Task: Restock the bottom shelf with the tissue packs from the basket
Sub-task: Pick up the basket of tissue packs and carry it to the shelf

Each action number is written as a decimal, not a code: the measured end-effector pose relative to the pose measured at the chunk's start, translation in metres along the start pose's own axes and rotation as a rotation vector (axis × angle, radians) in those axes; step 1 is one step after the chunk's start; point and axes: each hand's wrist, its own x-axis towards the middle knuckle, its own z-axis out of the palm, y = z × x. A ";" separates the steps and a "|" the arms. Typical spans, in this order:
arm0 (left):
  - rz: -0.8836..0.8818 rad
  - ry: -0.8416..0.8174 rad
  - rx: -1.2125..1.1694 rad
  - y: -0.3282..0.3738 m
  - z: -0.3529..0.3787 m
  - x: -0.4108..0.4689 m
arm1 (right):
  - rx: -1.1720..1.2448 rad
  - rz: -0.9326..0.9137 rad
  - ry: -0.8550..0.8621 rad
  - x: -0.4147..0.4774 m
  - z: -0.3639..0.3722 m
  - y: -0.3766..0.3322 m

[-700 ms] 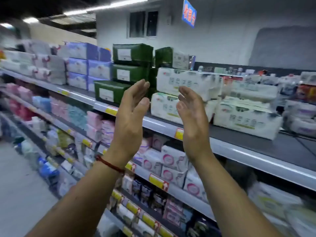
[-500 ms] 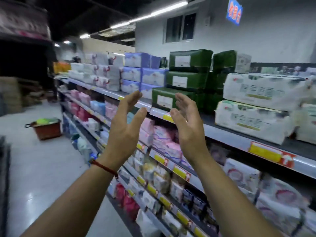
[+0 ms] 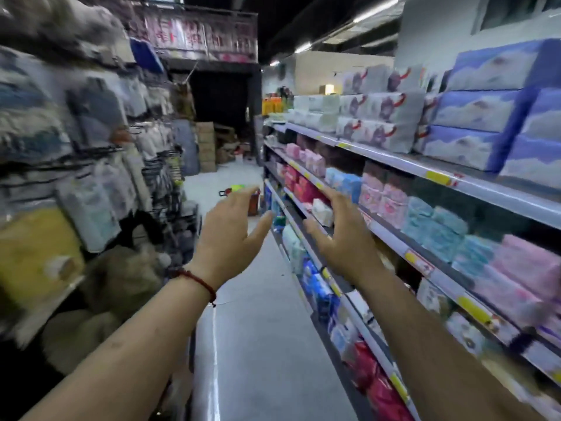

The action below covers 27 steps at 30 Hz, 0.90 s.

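Observation:
Both my hands are raised in front of me over the aisle, palms facing each other, fingers spread, holding nothing. My left hand [image 3: 230, 230] wears a red cord at the wrist. My right hand [image 3: 340, 232] hovers beside the shelving on the right. Far down the aisle a red-brown basket [image 3: 253, 202] with a green pack on top stands on the floor, partly hidden behind my left fingers. The bottom shelf [image 3: 306, 296] of the right rack runs along the floor with blue, white and red packs on it.
The right rack [image 3: 455, 180] holds stacked tissue packs in purple, white, pink and teal on several levels. On the left hang bagged goods [image 3: 91, 165] and sacks near the floor. The grey aisle floor [image 3: 258, 344] runs between them toward stacked cartons [image 3: 208, 147] at the back.
The view has swung left, from facing the shelves to looking down the aisle. My hands have dropped lower and stay open and apart. The basket now lies straight ahead.

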 end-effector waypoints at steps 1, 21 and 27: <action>-0.026 -0.011 0.040 -0.026 0.009 0.013 | -0.008 -0.018 -0.029 0.018 0.026 0.009; -0.314 -0.082 0.329 -0.445 0.228 0.378 | -0.037 0.043 -0.262 0.473 0.438 0.185; -0.373 -0.130 0.192 -0.593 0.310 0.500 | -0.002 0.086 -0.277 0.614 0.564 0.227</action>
